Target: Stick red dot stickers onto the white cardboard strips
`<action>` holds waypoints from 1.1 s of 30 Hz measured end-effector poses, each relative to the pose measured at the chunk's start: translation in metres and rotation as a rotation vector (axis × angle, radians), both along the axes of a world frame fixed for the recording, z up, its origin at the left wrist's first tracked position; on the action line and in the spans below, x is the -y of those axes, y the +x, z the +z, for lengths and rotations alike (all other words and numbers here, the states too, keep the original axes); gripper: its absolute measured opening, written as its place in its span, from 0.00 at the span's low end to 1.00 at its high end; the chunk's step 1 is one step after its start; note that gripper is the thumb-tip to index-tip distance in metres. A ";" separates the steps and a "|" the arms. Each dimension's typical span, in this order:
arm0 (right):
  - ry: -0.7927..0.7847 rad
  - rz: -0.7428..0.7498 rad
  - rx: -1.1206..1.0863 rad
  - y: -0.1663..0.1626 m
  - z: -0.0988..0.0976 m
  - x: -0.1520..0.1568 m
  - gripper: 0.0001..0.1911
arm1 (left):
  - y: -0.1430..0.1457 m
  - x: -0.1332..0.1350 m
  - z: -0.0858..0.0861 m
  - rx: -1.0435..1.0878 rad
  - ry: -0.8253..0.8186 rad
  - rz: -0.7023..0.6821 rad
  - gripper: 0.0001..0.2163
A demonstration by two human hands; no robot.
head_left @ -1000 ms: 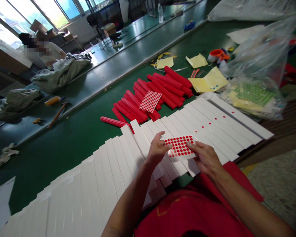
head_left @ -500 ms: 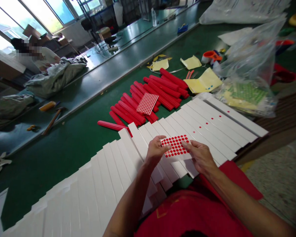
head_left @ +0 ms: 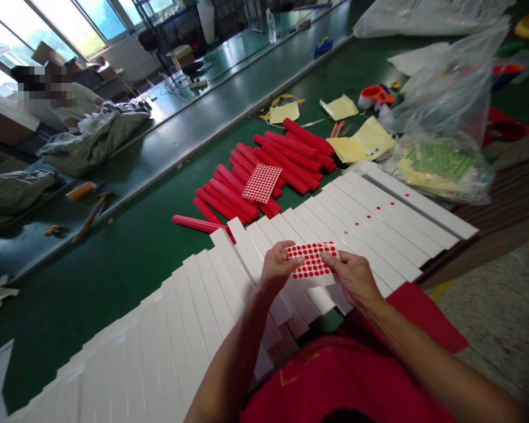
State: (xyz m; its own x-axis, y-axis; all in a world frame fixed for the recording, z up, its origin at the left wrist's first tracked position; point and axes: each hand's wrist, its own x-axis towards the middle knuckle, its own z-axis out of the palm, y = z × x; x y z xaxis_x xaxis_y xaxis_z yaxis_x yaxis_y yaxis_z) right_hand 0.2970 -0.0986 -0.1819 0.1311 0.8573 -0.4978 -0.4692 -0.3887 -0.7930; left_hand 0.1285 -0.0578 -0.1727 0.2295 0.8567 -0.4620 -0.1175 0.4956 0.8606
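Note:
Between my two hands is a white sheet of round red stickers (head_left: 311, 264), held above the row of boxes. My left hand (head_left: 278, 267) grips its left edge, thumb on the front. At the right side my right hand (head_left: 357, 276) pinches the sheet, its thumb lying over the dots. Below lie long white boxes (head_left: 180, 317), overlapping in a slanting row. Several boxes at the right end bear a single red dot (head_left: 369, 217) each. A second sticker sheet (head_left: 263, 183) rests on a pile of red ribbed sticks (head_left: 229, 197) beyond the boxes.
Yellow paper pieces (head_left: 361, 141), an orange tape roll (head_left: 374, 95) and a clear plastic bag (head_left: 449, 106) lie at the right back. A hammer (head_left: 90, 217) lies on the green table at left. Farther off, a person (head_left: 77, 100) is behind grey-green sacks (head_left: 97, 138).
Both hands keep hold of the sticker sheet, whose top edge now bends slightly. My right thumb has shifted a little left. The whole view has moved slightly.

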 end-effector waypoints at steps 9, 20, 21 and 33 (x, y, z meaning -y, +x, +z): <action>0.013 -0.008 0.067 -0.002 0.002 0.002 0.11 | 0.002 0.005 0.001 0.078 0.013 -0.021 0.23; 0.058 0.192 0.389 0.007 0.001 0.007 0.18 | 0.007 -0.014 0.021 -0.747 0.644 -0.170 0.07; 0.072 0.216 0.420 0.007 0.001 0.008 0.19 | 0.013 -0.015 0.025 -0.748 0.668 -0.210 0.07; 0.223 0.287 0.642 0.010 -0.005 0.009 0.25 | 0.034 -0.018 0.019 -0.754 0.639 -0.344 0.04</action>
State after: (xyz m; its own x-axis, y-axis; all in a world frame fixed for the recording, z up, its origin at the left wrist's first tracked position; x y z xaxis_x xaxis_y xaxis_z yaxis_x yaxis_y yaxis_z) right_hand 0.3070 -0.1073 -0.1873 0.0931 0.9736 -0.2082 0.2104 -0.2236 -0.9517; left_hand 0.1625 -0.0401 -0.1533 0.3481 0.9348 -0.0706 0.6199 -0.1730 0.7654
